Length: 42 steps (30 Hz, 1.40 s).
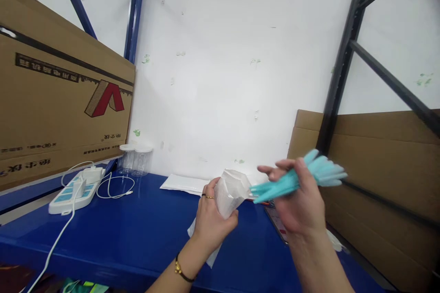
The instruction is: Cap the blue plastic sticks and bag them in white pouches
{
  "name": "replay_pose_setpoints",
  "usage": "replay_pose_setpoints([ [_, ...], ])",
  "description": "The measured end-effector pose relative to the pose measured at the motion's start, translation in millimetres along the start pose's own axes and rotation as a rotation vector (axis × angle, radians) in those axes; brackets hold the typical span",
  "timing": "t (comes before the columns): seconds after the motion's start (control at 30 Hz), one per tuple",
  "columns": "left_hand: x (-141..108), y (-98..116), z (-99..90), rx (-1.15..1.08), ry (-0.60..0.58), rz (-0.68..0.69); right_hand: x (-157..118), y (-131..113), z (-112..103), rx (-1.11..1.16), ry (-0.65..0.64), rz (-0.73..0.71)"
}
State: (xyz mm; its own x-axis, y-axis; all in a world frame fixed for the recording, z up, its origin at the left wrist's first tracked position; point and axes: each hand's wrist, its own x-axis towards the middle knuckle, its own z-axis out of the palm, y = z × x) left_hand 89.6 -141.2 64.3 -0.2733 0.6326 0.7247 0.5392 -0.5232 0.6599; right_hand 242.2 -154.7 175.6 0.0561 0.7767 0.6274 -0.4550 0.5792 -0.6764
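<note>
My left hand [215,219] is closed around a white, slightly see-through bag [231,192], held above the blue table with its wide end up. White material [213,257] shows below that wrist; whether it belongs to the bag I cannot tell. In my right hand [300,206] is a bundle of thin turquoise strips [280,187], gripped between thumb and fingers and fanned out paler at the far right. The bundle's left tips reach the bag's right edge; whether they touch it I cannot tell. Some right-hand fingers are stretched out and a little blurred.
On the blue table [137,233] lie a white power strip [74,194] with cables, two clear lidded jars [140,160] and a flat white packet [184,184]. A phone [277,224] lies partly behind my right hand. Cardboard [62,82] [388,183] stands at both sides.
</note>
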Motion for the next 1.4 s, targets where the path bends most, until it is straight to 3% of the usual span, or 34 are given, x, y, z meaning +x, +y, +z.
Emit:
replay_pose_setpoints([
  [0.13,-3,6,2.3,0.001,0.059,0.029,10,17,34,-0.035,0.008,0.015],
  [0.27,-3,4,1.4,-0.025,0.073,0.004,5,55,40,-0.218,-0.033,0.122],
  [0.37,-1,-2,0.0,-0.052,0.066,-0.055,0,70,40,-0.287,-0.142,0.184],
  [0.5,1,-5,-1.3,-0.107,0.076,-0.103,-3,72,43,-0.302,-0.296,0.229],
  [0.67,1,-10,-0.2,-0.113,0.091,-0.131,-3,67,45,-0.297,-0.381,0.286],
  [0.87,-3,-21,-5.8,-0.159,0.059,-0.12,-2,65,37,-0.459,-0.36,0.094],
  [1.0,-3,-33,-15.4,-0.46,-0.011,-0.141,-3,71,22,-0.545,-0.454,0.059],
  [1.13,5,-46,-26.1,-0.784,-0.217,-0.317,0,70,9,-0.609,-0.552,-0.001],
  [1.3,14,-52,-40.9,-0.999,-0.353,-0.482,0,48,3,-0.678,-0.891,-0.233],
  [1.4,10,-51,-46.2,-1.12,-0.556,-0.582,-8,34,8,-0.764,-1.034,-0.377],
])
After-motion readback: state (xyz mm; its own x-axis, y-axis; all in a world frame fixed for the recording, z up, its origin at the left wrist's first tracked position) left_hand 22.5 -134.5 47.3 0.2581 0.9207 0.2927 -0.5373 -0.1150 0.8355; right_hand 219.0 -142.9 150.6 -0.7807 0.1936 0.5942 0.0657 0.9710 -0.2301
